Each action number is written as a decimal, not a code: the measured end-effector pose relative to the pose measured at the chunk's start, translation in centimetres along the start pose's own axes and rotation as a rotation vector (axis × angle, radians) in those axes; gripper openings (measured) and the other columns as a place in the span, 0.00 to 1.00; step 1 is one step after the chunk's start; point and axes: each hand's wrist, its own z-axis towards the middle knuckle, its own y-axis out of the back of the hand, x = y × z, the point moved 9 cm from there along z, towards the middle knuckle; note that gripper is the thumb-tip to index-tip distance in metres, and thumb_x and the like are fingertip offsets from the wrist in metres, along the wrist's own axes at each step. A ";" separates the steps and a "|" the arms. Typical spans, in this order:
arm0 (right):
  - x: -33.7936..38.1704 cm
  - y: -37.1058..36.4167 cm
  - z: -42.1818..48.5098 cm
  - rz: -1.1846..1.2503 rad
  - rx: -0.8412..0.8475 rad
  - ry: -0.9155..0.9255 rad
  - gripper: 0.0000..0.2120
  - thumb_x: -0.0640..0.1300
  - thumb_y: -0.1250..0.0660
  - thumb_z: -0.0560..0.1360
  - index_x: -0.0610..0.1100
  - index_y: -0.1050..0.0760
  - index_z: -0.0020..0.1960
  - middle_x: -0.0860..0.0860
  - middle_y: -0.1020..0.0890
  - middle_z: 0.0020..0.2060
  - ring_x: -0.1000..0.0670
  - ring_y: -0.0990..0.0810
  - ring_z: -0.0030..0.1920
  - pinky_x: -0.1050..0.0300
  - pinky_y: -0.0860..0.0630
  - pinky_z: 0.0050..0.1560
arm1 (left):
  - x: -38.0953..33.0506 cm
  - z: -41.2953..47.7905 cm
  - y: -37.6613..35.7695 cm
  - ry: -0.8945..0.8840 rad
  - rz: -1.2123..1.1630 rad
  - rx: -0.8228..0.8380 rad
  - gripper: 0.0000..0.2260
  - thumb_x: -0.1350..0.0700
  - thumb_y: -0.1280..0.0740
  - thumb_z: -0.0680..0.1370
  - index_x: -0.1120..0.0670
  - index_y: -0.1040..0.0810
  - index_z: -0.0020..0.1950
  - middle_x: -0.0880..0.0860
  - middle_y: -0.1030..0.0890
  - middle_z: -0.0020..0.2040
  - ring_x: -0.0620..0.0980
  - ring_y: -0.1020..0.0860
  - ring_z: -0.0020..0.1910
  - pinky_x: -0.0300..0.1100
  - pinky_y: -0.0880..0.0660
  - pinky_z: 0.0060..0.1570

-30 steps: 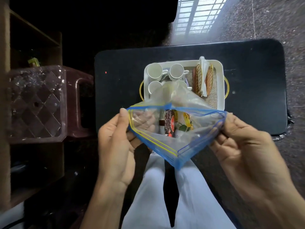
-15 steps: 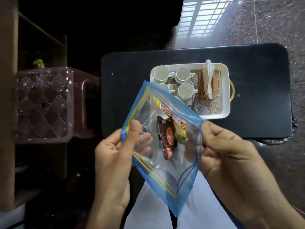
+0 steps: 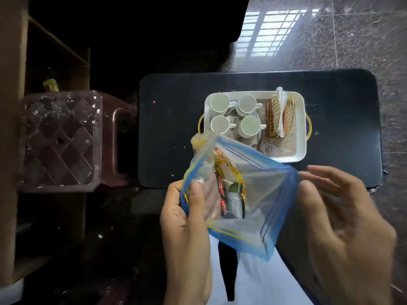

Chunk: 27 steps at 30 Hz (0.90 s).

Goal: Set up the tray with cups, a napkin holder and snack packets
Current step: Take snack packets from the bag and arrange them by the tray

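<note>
Logged clear zip-lock bag [image 3: 262, 194] at lower centre of frame, gripped along its left edge by left hand [image 3: 187, 227], thumb on the outer film, fingers behind it. Noted right hand [image 3: 343, 216] at lower right, motion-blurred, fingers loosely spread just beside the bag's right corner; cannot tell whether touching. Found snack packets [image 3: 233, 194] inside the bag's left half, long axis roughly up-down in frame, nearer the left hand, left of the right hand. Judged mouth gaping toward camera, so reach-in probably falls to the free right hand. Recorded white tray [image 3: 301, 128] above the bag on black table [image 3: 171, 128], four cups [image 3: 248, 128] in its left part, napkin holder [image 3: 279, 117] at right. Versus half a second back: right-hand hold on bag edge apparently released, mouth spread wider.
</note>
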 end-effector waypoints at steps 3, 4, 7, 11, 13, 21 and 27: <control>6.7 -1.0 -3.1 -0.214 -0.035 0.517 0.05 0.40 0.29 0.75 0.42 0.15 0.49 0.48 0.15 0.48 0.53 0.17 0.48 0.64 0.26 0.58 | -0.4 0.1 -0.1 -0.008 0.012 0.002 0.11 0.48 0.36 0.79 0.47 0.17 0.57 0.54 0.13 0.59 0.51 0.16 0.62 0.46 0.19 0.60; 7.6 -2.3 -3.1 -0.235 0.031 0.580 0.05 0.37 0.28 0.73 0.41 0.15 0.47 0.48 0.14 0.47 0.52 0.17 0.47 0.65 0.24 0.55 | -0.5 0.0 -0.2 -0.007 0.018 0.019 0.12 0.48 0.36 0.79 0.47 0.17 0.59 0.53 0.13 0.59 0.50 0.16 0.62 0.45 0.20 0.60; 6.9 -9.7 -0.7 -0.526 0.467 0.499 0.12 0.33 0.29 0.71 0.43 0.20 0.52 0.49 0.16 0.47 0.46 0.16 0.47 0.60 0.27 0.39 | -0.5 -0.4 -0.3 -0.019 0.074 0.077 0.11 0.48 0.36 0.82 0.44 0.16 0.60 0.51 0.13 0.59 0.50 0.16 0.62 0.45 0.19 0.60; 3.1 -15.1 1.7 -0.687 0.614 0.359 0.08 0.33 0.39 0.78 0.37 0.21 0.48 0.42 0.18 0.43 0.39 0.18 0.47 0.58 0.39 0.38 | 0.1 -0.7 -0.5 -0.041 0.137 0.072 0.09 0.51 0.35 0.83 0.43 0.15 0.58 0.52 0.12 0.57 0.53 0.15 0.61 0.52 0.20 0.61; 1.3 -16.1 2.4 -0.740 0.600 0.352 0.10 0.32 0.41 0.78 0.34 0.20 0.47 0.38 0.17 0.44 0.38 0.17 0.47 0.55 0.34 0.39 | 0.7 -0.7 -1.4 0.006 0.052 0.098 0.12 0.52 0.36 0.81 0.47 0.15 0.58 0.54 0.12 0.57 0.54 0.15 0.60 0.43 0.18 0.55; -6.8 -15.3 4.7 -0.696 0.680 0.214 0.10 0.39 0.41 0.79 0.44 0.25 0.57 0.46 0.18 0.52 0.44 0.19 0.55 0.57 0.33 0.47 | 4.2 -0.7 -4.4 0.087 0.025 0.157 0.13 0.59 0.41 0.85 0.53 0.18 0.62 0.52 0.12 0.57 0.49 0.15 0.60 0.35 0.20 0.56; -5.6 -11.1 3.9 -0.541 0.788 0.180 0.07 0.35 0.38 0.78 0.43 0.31 0.55 0.43 0.19 0.48 0.45 0.22 0.44 0.61 0.38 0.39 | 5.9 -1.9 -6.5 0.029 0.089 0.032 0.17 0.64 0.44 0.86 0.52 0.17 0.57 0.51 0.11 0.54 0.49 0.14 0.57 0.35 0.19 0.50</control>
